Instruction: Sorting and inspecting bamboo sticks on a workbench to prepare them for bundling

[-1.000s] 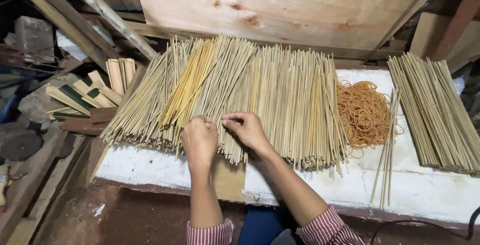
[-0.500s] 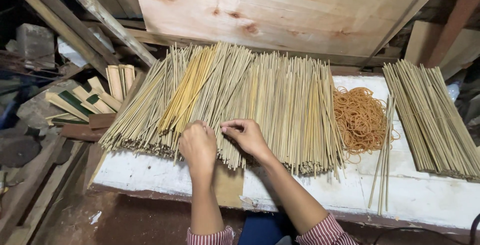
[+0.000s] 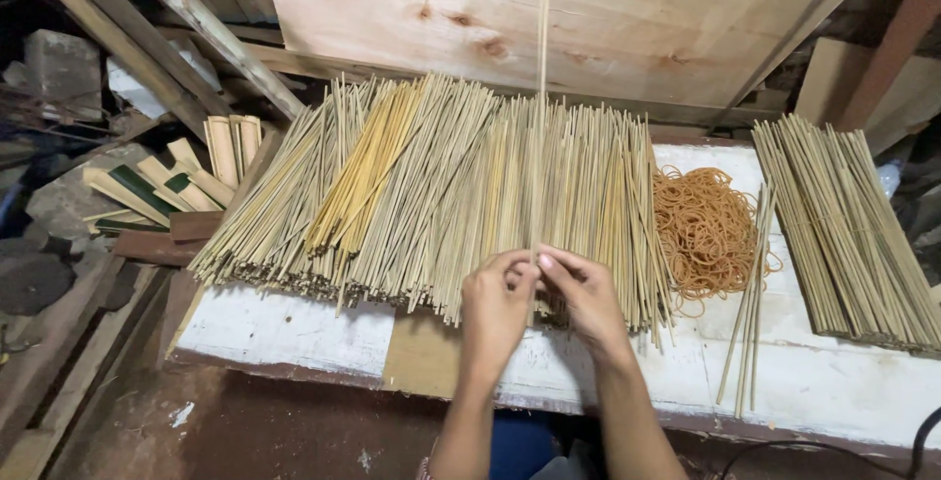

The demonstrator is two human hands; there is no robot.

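Note:
A wide heap of thin bamboo sticks lies fanned out on a white-painted bench. My left hand and my right hand meet at the near edge of the heap. Together they pinch the lower end of one long thin stick, which stands up over the heap and reaches the plywood board behind. Several yellower sticks lie in the left part of the heap.
A pile of orange rubber bands sits right of the heap, with a few loose sticks beside it. A second stack of sticks lies at far right. A plywood board leans behind. Split bamboo pieces and timber lie at left.
Both hands have shifted right along the near edge of the heap and come together. They now hold one stick raised upright out of the heap.

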